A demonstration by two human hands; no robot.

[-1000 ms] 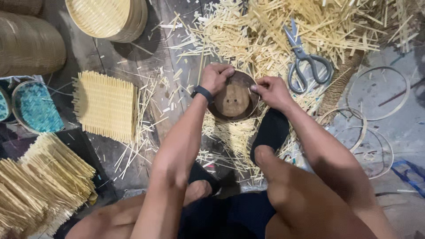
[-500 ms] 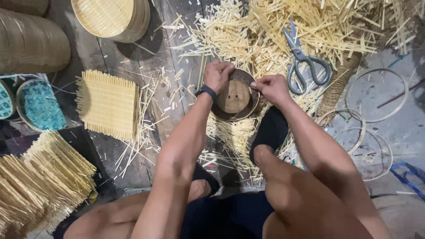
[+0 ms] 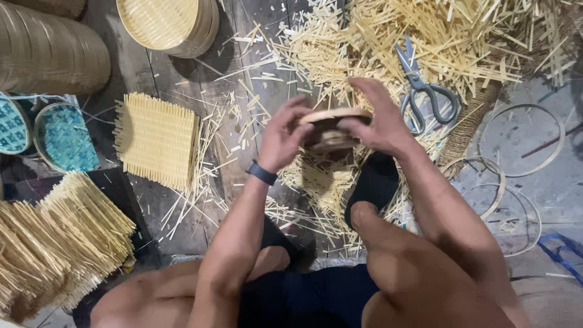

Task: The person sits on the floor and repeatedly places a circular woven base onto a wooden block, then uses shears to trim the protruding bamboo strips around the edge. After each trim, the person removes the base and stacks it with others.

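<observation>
Above the floor, the left hand (image 3: 280, 138) and right hand (image 3: 378, 124) both grip a small round basket (image 3: 331, 129), lifted and tilted. It could slip and drop onto the cut sticks (image 3: 316, 182) if either grip loosens.

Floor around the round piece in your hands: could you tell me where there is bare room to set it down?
Bare wood lies between the woven square mat and the round woven tray. Bare grey floor lies inside the thin hoops at right. It is crowded around the scissors, deep in bamboo offcuts.
</observation>
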